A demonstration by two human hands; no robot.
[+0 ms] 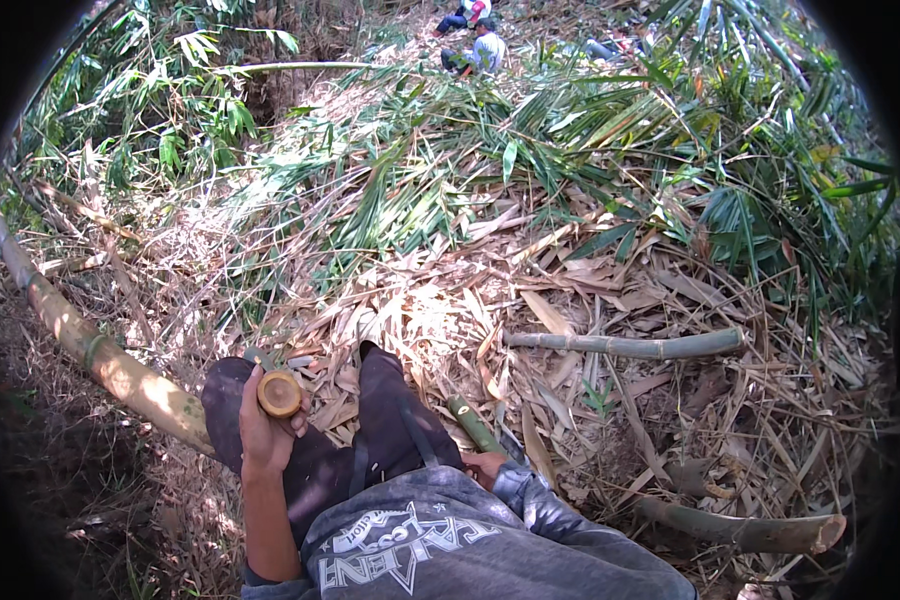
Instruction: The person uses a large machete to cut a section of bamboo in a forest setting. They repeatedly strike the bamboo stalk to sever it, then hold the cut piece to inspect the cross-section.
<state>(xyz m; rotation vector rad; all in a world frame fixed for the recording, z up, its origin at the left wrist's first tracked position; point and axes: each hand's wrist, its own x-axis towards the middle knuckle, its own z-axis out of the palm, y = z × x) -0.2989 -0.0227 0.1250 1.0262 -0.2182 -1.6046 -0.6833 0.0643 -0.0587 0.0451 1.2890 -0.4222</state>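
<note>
My left hand is wrapped around the cut end of a thick bamboo pole, whose round yellow cross-section faces up beside my thumb. The pole runs away to the left across the ground. My right hand rests low by my hip, closed around a green bamboo stick that points up and away from me. My dark trouser legs stand among dry leaves.
Dry bamboo leaves and sheaths cover the slope. A green cut bamboo piece lies to the right, and a thicker cut length lies lower right. Leafy green branches are piled ahead. Other people sit far up the slope.
</note>
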